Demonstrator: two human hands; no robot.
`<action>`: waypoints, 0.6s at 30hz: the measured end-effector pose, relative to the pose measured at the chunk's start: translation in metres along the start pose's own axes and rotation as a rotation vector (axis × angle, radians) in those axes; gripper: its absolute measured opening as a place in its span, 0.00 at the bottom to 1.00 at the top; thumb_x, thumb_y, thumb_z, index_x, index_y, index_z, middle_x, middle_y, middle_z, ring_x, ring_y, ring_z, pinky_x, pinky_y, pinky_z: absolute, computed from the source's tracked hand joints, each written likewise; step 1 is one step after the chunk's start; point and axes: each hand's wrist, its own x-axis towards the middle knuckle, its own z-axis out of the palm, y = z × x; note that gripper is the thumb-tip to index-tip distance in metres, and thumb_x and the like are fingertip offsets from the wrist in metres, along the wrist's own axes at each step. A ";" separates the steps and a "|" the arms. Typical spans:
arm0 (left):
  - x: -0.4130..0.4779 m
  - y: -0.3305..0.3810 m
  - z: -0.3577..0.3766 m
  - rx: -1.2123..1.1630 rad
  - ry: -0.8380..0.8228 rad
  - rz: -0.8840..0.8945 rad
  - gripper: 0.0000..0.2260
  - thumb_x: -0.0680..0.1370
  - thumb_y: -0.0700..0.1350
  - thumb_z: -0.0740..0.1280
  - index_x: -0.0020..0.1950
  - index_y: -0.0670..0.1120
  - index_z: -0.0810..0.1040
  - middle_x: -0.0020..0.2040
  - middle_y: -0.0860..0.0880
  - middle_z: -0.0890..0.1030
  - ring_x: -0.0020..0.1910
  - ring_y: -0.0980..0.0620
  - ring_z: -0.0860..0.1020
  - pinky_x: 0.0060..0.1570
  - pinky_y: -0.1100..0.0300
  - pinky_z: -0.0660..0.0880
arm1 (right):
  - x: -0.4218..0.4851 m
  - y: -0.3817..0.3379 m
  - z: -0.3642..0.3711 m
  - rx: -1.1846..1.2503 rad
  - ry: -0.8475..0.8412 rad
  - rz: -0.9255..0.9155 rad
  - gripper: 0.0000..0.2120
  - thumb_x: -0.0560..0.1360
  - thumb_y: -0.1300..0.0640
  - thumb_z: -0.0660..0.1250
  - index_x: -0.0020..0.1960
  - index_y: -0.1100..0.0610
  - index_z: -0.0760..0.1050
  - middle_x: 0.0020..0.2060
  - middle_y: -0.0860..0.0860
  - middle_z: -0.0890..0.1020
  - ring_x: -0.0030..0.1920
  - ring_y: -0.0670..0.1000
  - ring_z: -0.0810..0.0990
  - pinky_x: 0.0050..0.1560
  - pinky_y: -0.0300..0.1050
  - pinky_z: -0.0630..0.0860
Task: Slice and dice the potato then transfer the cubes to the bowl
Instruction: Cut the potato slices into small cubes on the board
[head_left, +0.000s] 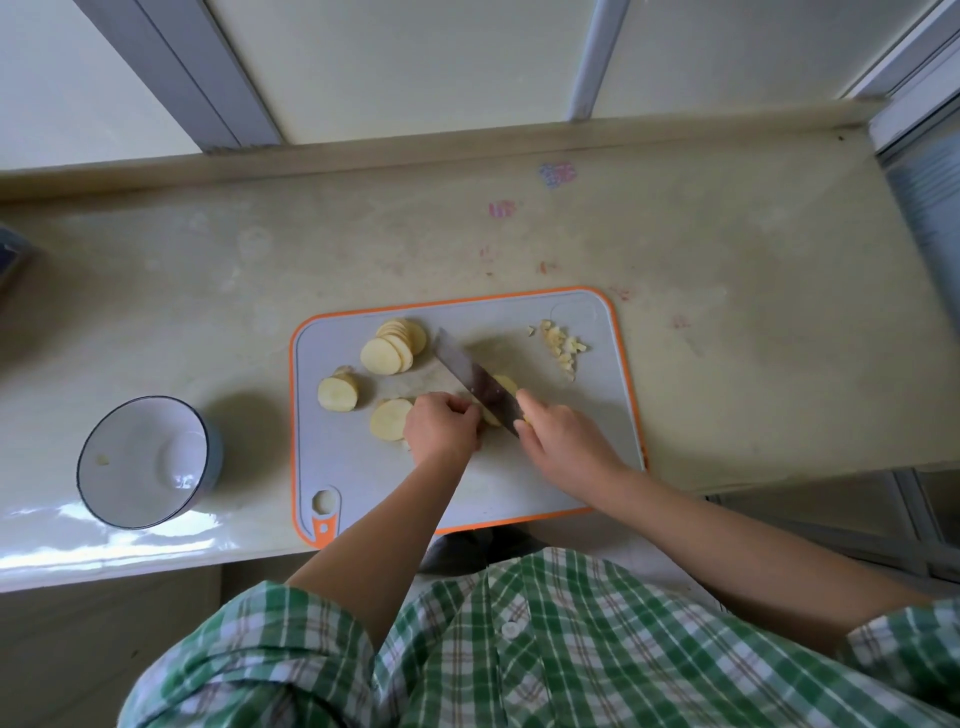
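Cutting board: slice stacks on its left half, small cube pile near its far right corner; bowl left of it holds one scrap. Dicing looks barely started, transfer pending. Left hand clamps potato piece mid-board, right hand grips knife.

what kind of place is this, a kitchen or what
Probably a home kitchen: a knife is cutting potato on a cutting board, with a bowl beside it, all on a worn countertop.
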 end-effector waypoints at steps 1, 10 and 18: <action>-0.001 -0.001 -0.001 0.047 0.006 0.048 0.07 0.75 0.46 0.68 0.38 0.46 0.79 0.32 0.49 0.82 0.31 0.49 0.81 0.38 0.55 0.80 | 0.001 0.000 -0.004 0.050 0.045 0.011 0.12 0.80 0.56 0.56 0.61 0.61 0.67 0.36 0.58 0.77 0.36 0.62 0.76 0.32 0.48 0.64; 0.026 0.018 -0.011 1.104 -0.285 1.093 0.31 0.72 0.40 0.67 0.73 0.51 0.62 0.74 0.48 0.60 0.71 0.45 0.61 0.63 0.54 0.66 | -0.012 0.029 -0.039 0.305 0.295 0.181 0.05 0.78 0.62 0.62 0.52 0.64 0.70 0.26 0.45 0.64 0.28 0.52 0.64 0.32 0.46 0.57; 0.025 0.025 -0.006 1.051 -0.276 1.003 0.20 0.73 0.44 0.68 0.64 0.45 0.71 0.60 0.43 0.70 0.57 0.43 0.70 0.50 0.51 0.71 | -0.025 0.035 -0.034 0.342 0.192 0.272 0.10 0.78 0.61 0.60 0.41 0.56 0.60 0.25 0.47 0.64 0.26 0.47 0.62 0.31 0.46 0.58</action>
